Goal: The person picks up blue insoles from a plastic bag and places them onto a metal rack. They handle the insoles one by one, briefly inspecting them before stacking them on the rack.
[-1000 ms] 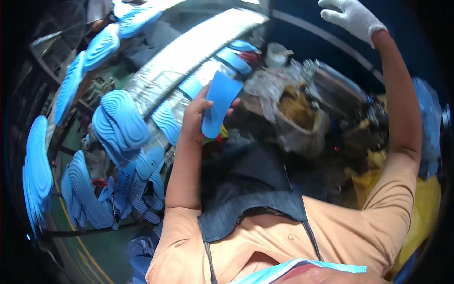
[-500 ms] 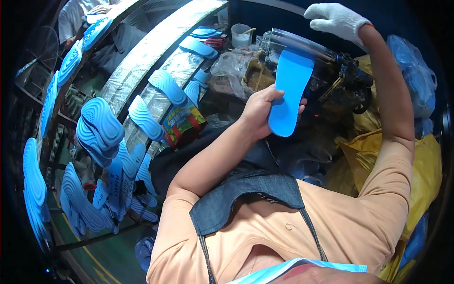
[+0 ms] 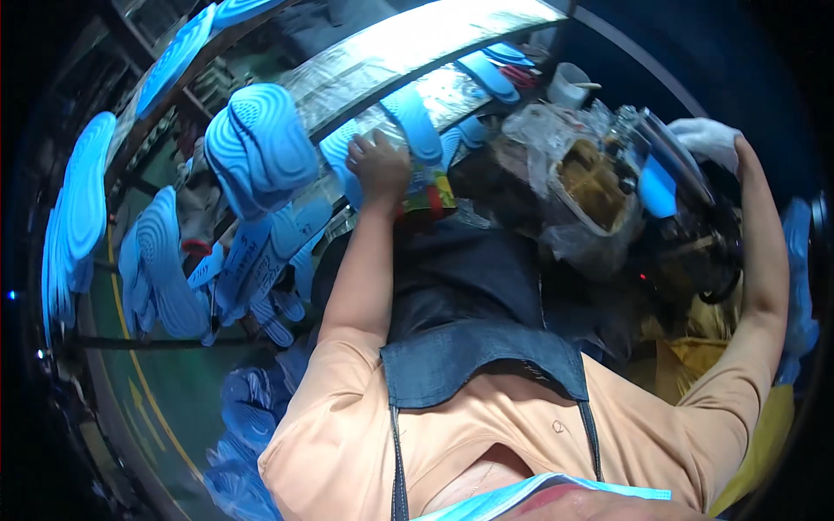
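My bare left hand (image 3: 380,169) reaches over a blue insole (image 3: 337,154) lying on the foil-covered shelf. Its fingers are bent a little and apart, with the fingertips at the insole's edge. Another blue insole (image 3: 413,122) rests just beyond. My right hand (image 3: 705,141), in a white glove, is stretched out behind the shiny metal roller (image 3: 679,156) at the far right; its fingertips are partly hidden. A flat blue insole (image 3: 658,187) sticks out on the near side of that roller, its other end out of sight.
A tub of brownish glue (image 3: 599,187) wrapped in clear plastic stands left of the roller. Behind it is a white cup (image 3: 568,85) with a stick. Stacked insoles (image 3: 261,148) and racked insoles (image 3: 165,260) fill the left side. Yellow bags (image 3: 764,443) lie at the right.
My left hand has let go of the flat insole and moved left to the shelf. That insole is now at the roller. My right hand has come down behind the roller. The view has shifted.
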Demonstrator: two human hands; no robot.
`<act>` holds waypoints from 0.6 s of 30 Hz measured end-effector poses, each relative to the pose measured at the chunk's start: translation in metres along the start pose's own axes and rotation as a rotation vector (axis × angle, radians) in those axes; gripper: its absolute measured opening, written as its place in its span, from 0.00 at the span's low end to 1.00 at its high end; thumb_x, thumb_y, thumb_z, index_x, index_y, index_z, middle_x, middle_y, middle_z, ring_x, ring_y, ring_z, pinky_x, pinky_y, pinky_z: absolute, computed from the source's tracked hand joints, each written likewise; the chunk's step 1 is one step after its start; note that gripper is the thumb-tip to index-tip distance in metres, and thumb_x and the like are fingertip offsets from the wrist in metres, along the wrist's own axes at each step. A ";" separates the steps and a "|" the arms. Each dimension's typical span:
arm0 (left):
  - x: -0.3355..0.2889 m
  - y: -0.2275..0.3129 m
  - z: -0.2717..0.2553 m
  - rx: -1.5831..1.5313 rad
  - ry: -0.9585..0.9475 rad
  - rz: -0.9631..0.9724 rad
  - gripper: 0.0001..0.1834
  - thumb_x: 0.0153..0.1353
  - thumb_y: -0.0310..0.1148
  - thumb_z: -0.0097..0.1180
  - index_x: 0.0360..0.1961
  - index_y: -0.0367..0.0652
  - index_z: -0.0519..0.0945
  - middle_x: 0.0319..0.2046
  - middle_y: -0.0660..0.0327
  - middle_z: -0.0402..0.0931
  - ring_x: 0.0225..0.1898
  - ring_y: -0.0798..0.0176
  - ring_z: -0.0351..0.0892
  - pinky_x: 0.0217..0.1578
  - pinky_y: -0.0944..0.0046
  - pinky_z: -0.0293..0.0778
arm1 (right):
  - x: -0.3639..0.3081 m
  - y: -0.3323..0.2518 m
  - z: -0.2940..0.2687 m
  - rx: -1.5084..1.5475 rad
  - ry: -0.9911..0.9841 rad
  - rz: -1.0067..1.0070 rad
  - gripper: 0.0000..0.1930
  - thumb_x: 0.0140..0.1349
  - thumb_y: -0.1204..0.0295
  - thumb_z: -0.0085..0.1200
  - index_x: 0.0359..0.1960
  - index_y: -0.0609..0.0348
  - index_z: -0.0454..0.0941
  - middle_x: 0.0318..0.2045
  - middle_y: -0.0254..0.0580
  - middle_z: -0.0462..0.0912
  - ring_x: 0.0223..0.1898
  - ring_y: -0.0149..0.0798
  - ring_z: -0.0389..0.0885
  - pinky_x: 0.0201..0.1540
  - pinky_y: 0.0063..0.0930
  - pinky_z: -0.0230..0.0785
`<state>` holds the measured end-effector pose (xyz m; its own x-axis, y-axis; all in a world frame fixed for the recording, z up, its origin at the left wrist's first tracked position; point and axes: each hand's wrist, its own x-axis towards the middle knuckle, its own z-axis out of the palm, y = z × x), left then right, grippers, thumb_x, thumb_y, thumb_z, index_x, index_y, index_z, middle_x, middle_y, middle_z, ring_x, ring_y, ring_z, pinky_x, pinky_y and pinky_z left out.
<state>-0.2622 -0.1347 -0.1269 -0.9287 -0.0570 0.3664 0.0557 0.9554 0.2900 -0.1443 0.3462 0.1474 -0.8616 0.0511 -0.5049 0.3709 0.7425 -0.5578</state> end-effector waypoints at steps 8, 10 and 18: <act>0.035 -0.040 0.030 -0.003 -0.117 -0.238 0.33 0.61 0.39 0.53 0.64 0.34 0.63 0.66 0.31 0.52 0.70 0.29 0.47 0.67 0.38 0.48 | 0.007 0.010 -0.027 -0.473 0.401 -0.009 0.17 0.51 0.75 0.47 0.43 0.63 0.79 0.34 0.40 0.79 0.39 0.36 0.76 0.47 0.32 0.71; 0.041 -0.041 0.037 -0.033 -0.103 -0.270 0.30 0.60 0.35 0.52 0.63 0.35 0.64 0.64 0.33 0.56 0.67 0.31 0.51 0.67 0.38 0.49 | 0.005 -0.025 -0.033 -0.357 0.469 -0.007 0.18 0.49 0.76 0.43 0.42 0.65 0.77 0.33 0.39 0.77 0.39 0.36 0.75 0.47 0.31 0.70; 0.045 -0.031 0.027 -0.067 -0.154 -0.248 0.28 0.58 0.34 0.53 0.61 0.37 0.67 0.62 0.37 0.62 0.66 0.32 0.54 0.66 0.33 0.45 | 0.052 -0.126 -0.102 -0.025 0.582 -0.696 0.27 0.65 0.53 0.51 0.61 0.54 0.72 0.49 0.36 0.79 0.49 0.30 0.77 0.54 0.26 0.69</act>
<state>-0.3156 -0.1591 -0.1432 -0.9612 -0.2373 0.1403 -0.1609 0.8962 0.4135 -0.2710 0.3235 0.2593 -0.9297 -0.0901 0.3571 -0.3007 0.7456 -0.5947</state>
